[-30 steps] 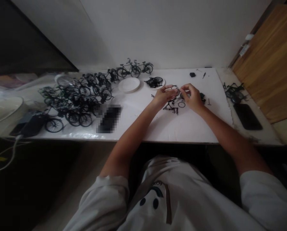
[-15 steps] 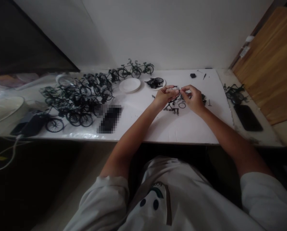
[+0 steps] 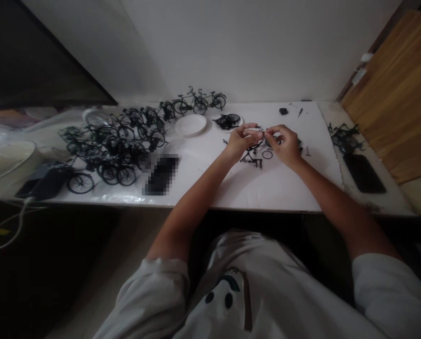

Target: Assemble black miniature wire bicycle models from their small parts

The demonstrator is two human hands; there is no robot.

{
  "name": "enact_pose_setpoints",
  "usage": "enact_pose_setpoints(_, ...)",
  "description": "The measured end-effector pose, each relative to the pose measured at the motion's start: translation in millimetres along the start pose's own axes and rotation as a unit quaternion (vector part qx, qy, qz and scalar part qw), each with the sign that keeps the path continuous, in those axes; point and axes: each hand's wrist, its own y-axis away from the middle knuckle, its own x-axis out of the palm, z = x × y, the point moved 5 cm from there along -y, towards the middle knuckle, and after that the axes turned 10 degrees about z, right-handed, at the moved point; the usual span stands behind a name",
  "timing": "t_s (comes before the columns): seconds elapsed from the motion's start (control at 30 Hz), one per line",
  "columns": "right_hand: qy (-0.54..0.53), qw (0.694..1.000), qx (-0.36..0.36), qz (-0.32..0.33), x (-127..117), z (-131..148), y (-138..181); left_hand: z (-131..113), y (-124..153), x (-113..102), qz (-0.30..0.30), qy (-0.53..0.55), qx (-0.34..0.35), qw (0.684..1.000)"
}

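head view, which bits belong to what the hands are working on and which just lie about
In hand: left hand, right hand, small black model-bicycle part between them, loose black wheel beneath.
Lying about: finished black model bicycles, white round dish, black phone.

Two bare hands: left hand (image 3: 241,141) and right hand (image 3: 285,147). One small black bicycle piece (image 3: 264,136) pinched between them. One white desk (image 3: 266,188). Two round white plates: empty plate (image 3: 190,125) and plate with black parts (image 3: 239,124). Two black miniature bicycles upright at the back: left standing bicycle (image 3: 186,104), right standing bicycle (image 3: 213,100). One tangled heap of black miniature bicycles (image 3: 115,146), too many and too mixed for exact count. One loose small black wheel (image 3: 266,154). One flat black phone (image 3: 363,173) on the right. One small black block (image 3: 282,111).
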Motion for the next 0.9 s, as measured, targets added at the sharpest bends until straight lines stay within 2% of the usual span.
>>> enact_pose_setpoints(0.2, -0.085, 0.993, 0.082, -0.003, 2, -9, 0, -3, -1, -3, 0.003, -0.048, 0.041, 0.998)
enact_pose_setpoints(0.43, -0.211, 0.961, 0.180, 0.018, 9, -23, -1, -4, -3, -4, 0.013, -0.091, 0.068, 0.993)
enact_pose_setpoints(0.6, -0.220, 0.957, 0.184, 0.028, 9, -19, -3, -3, -3, -4, 0.014, -0.096, 0.075, 0.992)
enact_pose_setpoints(0.9, -0.196, 0.966, 0.164, 0.045, 7, -20, -4, 0, -3, -7, 0.004, -0.092, 0.042, 0.995)
